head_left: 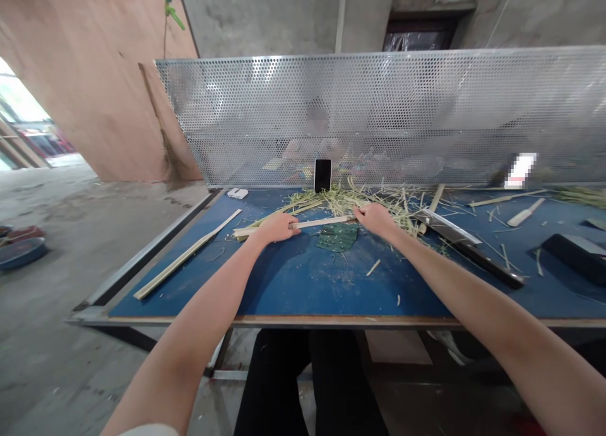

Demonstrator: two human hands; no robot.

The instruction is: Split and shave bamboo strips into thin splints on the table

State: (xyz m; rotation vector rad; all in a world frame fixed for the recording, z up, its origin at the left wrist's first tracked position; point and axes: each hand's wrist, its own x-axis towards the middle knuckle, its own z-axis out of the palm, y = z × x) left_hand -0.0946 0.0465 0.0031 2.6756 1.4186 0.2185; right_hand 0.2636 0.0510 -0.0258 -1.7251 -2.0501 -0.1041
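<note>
A pale bamboo strip (324, 222) spans the gap between my hands, nearly level above the blue table. My left hand (278, 228) is closed around its left end. At the other end, my right hand (375, 220) pinches it between thumb and fingers. Below the strip lies a dark green patch (337, 237) dusted with bits. Behind my hands spreads a heap of green-yellow shavings (353, 199). More pale strips (243, 233) rest beside my left hand. To the right of my right hand lies a large knife (487, 262), its dark handle pointing toward the front right.
One long bamboo strip (187, 254) lies at the table's left. A phone (322, 175) stands against the perforated metal screen (265, 120). A small white object (237, 194) sits at the back left. Farther right are a wooden-handled piece (526, 212) and a dark object (575, 256).
</note>
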